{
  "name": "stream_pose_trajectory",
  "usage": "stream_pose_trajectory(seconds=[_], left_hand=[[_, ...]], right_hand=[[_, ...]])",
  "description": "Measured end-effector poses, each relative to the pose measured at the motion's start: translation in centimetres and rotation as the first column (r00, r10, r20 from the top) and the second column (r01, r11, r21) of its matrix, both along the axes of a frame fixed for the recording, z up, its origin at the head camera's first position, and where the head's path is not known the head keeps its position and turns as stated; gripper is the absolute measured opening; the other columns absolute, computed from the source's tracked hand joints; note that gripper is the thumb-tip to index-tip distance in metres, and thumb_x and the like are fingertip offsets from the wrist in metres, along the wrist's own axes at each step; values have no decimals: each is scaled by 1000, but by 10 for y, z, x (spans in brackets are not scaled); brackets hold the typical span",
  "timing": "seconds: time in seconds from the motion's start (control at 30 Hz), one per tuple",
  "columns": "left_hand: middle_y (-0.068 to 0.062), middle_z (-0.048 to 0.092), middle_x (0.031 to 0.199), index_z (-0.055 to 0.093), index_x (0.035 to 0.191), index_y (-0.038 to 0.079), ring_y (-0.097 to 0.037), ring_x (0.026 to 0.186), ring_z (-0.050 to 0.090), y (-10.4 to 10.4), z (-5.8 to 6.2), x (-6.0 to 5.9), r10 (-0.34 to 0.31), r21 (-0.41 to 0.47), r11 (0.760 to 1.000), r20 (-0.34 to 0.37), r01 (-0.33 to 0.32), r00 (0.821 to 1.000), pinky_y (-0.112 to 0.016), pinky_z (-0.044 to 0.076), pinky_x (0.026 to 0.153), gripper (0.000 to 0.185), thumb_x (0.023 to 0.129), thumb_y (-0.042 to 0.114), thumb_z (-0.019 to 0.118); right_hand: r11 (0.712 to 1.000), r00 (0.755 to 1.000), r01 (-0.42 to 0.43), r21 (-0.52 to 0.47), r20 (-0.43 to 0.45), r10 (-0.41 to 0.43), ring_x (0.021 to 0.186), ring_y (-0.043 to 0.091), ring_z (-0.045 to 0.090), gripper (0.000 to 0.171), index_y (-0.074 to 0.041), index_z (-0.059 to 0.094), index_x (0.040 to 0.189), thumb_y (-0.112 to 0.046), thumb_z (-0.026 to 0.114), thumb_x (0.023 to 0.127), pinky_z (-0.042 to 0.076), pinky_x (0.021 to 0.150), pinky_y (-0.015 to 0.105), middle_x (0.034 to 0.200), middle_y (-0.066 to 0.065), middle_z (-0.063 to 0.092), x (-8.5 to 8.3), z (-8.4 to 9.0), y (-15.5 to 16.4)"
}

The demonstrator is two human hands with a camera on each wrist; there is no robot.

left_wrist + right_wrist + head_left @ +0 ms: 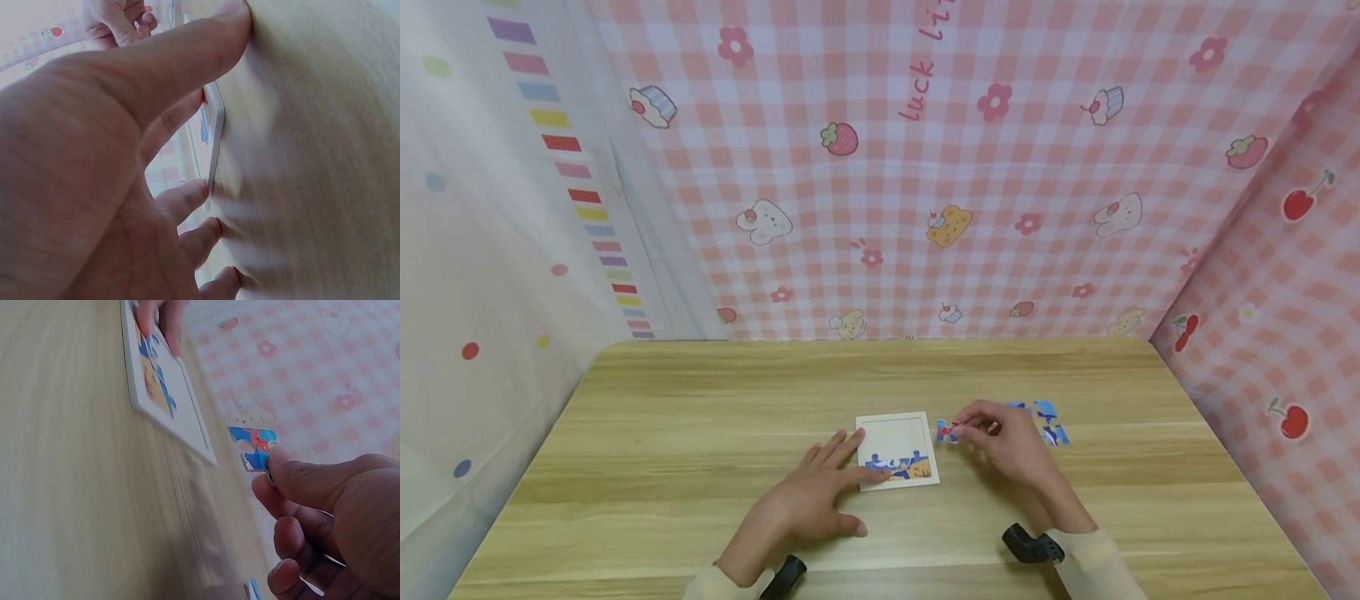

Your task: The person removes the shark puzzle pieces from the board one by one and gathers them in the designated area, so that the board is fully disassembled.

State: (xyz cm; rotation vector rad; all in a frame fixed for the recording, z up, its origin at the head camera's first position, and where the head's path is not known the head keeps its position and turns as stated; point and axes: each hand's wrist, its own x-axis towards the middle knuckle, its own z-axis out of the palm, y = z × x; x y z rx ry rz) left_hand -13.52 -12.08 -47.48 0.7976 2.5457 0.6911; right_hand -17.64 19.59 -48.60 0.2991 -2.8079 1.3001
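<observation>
right hand [1011, 442] pinches a puzzle piece [947, 431] beside the puzzle tray [897, 450]; left hand [808, 500], fingers flat, steadies the tray on the desk [662, 433].

The pink checked backdrop cloth [925, 167] bears red script reading "Luck Li…", apparently cut off by the frame's edge.

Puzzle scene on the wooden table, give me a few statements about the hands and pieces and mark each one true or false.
1. The right hand pinches a puzzle piece. True.
2. The left hand is lifted clear of the puzzle tray. False: its fingers rest on the tray's lower left part.
3. The tray is completely filled. False: only a few pieces sit along its bottom edge.
4. Loose pieces lie on the table to the right of the right hand. True.
</observation>
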Motion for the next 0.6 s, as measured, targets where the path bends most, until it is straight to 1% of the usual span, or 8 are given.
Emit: stream_pose_trajectory(seconds=[0.17, 0.37, 0.47, 0.6], left_hand=[[-12, 12, 174, 56, 146, 38, -40, 161, 6, 1, 0, 0, -1, 3, 1000, -1, 1, 1000, -62, 11, 130, 66, 85, 38, 81], [-12, 12, 174, 55, 147, 38, -40, 161, 6, 1, 0, -1, -4, 6, 1000, 1, 4, 1000, -62, 10, 130, 67, 85, 38, 81], [-13, 12, 174, 55, 147, 39, -40, 161, 6, 1, -1, -1, -3, 6, 1000, 4, 2, 1000, -62, 10, 130, 67, 85, 39, 81], [-13, 12, 174, 56, 146, 39, -40, 160, 6, 1, -2, -1, -1, 4, 1000, 2, 1, 1000, -63, 10, 130, 67, 85, 39, 82]], right_hand=[[1000, 1000, 6, 7, -10, -5, 68, 9, 58, 4, -22, 76, 93, -24, 78, 92, 49, 55, 22, 81, -4, 73, -1, -3, 18], [1000, 1000, 21, -5, 9, -21, 69, 10, 60, 5, -19, 76, 96, -23, 77, 92, 49, 53, 22, 83, 0, 75, 0, -3, 41], [999, 999, 44, -6, 23, -44, 69, 10, 59, 7, -18, 75, 96, -23, 77, 93, 48, 51, 22, 83, 3, 74, 0, -1, 50], [997, 995, 71, 5, 64, -71, 68, 10, 58, 6, -17, 75, 98, -21, 76, 93, 48, 51, 22, 83, 4, 73, -1, 0, 59]])
